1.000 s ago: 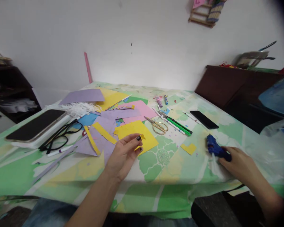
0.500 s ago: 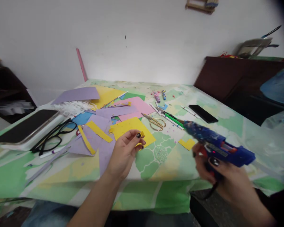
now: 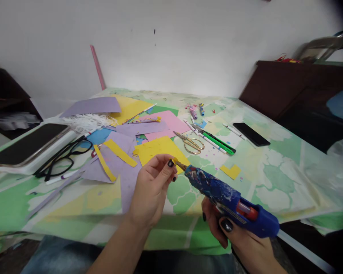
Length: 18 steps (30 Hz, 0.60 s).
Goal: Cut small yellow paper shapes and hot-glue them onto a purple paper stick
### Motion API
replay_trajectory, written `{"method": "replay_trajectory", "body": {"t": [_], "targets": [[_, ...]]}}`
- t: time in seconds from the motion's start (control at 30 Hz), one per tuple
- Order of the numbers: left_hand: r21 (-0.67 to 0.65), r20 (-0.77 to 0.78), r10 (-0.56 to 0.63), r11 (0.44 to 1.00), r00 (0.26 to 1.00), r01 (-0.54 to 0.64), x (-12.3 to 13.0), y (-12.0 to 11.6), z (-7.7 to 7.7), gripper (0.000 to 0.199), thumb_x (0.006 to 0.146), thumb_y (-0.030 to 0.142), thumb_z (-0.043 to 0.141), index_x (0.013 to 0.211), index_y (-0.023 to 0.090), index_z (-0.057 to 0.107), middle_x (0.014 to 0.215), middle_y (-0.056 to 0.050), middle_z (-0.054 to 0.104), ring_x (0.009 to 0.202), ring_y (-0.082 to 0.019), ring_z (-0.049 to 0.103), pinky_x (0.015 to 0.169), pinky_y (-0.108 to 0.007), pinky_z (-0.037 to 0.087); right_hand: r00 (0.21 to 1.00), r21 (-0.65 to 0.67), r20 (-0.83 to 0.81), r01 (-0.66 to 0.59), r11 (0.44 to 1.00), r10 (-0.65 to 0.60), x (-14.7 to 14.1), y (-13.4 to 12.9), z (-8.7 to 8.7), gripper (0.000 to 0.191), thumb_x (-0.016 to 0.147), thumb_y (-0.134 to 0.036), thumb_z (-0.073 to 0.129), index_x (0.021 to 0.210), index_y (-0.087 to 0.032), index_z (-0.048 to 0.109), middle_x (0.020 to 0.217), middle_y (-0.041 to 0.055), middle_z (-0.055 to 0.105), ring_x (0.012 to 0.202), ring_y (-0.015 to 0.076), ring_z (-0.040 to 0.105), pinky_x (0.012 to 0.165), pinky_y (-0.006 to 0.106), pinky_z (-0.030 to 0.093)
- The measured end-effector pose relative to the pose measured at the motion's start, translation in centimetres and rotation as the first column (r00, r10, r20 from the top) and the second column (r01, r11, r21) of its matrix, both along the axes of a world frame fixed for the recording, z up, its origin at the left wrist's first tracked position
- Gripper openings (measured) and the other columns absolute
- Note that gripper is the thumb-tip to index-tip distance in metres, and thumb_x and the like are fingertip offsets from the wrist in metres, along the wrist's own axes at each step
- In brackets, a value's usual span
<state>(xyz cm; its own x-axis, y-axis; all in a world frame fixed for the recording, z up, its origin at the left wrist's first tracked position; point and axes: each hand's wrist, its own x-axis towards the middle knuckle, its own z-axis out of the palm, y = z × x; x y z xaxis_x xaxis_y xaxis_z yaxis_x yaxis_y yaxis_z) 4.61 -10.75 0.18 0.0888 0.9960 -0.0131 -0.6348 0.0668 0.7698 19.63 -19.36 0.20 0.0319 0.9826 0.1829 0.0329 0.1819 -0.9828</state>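
My left hand (image 3: 154, 184) pinches a small yellow paper piece (image 3: 175, 160) between thumb and fingers, above the table's front part. Wrapped around the handle of a blue hot glue gun (image 3: 228, 199) is my right hand (image 3: 237, 232). The gun's metal nozzle points left and meets, or nearly meets, the yellow piece; I cannot tell if they touch. A white glue stick (image 3: 304, 251) sticks out of its back end. Behind my left hand lies a yellow paper sheet (image 3: 160, 146), with gold-handled scissors (image 3: 191, 144) beside it.
A green cutter (image 3: 217, 140) and several markers lie right of the scissors, near a black phone (image 3: 251, 134). Glasses (image 3: 65, 158), another phone (image 3: 28, 144) on a white box, purple sheets (image 3: 103, 171) and yellow strips (image 3: 120, 152) cover the left side. A yellow scrap (image 3: 231, 171) lies at right.
My right hand has brought the glue gun leftward, so its nozzle is now at the yellow piece. My left hand still pinches that piece in nearly the same place. The view has shifted slightly.
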Motion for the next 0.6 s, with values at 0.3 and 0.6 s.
{"method": "replay_trajectory", "body": {"t": [0.3,0.6], "targets": [[-0.011,0.008,-0.016,1.0,1.0,0.016,-0.33,-0.39,0.12,0.022,0.065,0.021,0.081,0.082,0.017,0.068,0.08,-0.002,0.063,0.071,-0.011,0.057,0.062,-0.02,0.045,0.998,-0.042,-0.021,0.062,0.997,-0.063,-0.08,-0.01,-0.28,0.037,0.076,-0.054,0.065,0.077,-0.017,0.065,0.061,0.0025,0.058,0.044,0.0089,0.039,0.048,0.026,0.037],[-0.003,-0.003,-0.02,1.0,1.0,0.02,-0.21,-0.43,0.4,0.022,0.064,0.021,0.082,0.08,0.017,0.069,0.079,-0.001,0.063,0.068,-0.01,0.056,0.06,-0.019,0.044,0.999,-0.063,0.002,0.052,0.997,-0.052,0.08,-0.24,-0.14,0.039,0.077,-0.056,0.064,0.069,-0.018,0.06,0.059,0.0006,0.052,0.042,0.0072,0.035,0.038,0.023,0.026]]}}
